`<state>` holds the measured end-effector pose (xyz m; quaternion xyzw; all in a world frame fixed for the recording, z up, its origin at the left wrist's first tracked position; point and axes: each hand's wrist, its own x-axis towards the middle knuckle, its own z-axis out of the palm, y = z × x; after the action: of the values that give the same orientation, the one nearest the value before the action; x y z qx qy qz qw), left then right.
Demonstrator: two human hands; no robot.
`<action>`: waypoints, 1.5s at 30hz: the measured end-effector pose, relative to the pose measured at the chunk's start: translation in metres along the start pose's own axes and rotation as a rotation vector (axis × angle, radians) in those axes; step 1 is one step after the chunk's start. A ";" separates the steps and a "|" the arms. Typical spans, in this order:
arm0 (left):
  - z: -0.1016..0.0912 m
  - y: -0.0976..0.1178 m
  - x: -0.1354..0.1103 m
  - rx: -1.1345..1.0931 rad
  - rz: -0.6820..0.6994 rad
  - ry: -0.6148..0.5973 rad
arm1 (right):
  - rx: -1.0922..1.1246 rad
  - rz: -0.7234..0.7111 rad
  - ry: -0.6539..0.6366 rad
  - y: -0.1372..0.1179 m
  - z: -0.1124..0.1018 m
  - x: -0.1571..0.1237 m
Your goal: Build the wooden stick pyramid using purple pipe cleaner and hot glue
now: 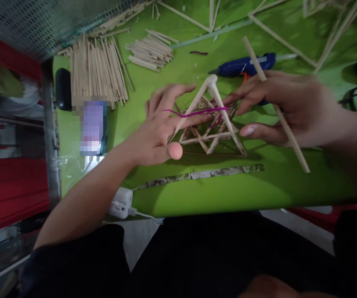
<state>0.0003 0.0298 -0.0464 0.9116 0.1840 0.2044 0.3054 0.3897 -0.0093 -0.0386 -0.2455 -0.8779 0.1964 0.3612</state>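
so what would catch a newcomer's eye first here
Probably the stick frame between the left hand and right hand, with purple thread across it. Next, the blue glue gun beyond it, near the right hand. The bright green table beneath stands out too.

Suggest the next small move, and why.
Probably bring the loose stick in the right hand over to the frame: the stick is apart from it, and the left hand reaches in among the frame's bars, perhaps enough to steady it.
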 end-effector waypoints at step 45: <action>0.018 -0.012 -0.013 -0.090 -0.254 0.110 | -0.047 0.116 0.049 0.011 0.002 -0.009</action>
<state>-0.0043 0.0243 -0.0704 0.8539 0.3047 0.2218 0.3590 0.3967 -0.0058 -0.0510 -0.3092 -0.8574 0.1906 0.3646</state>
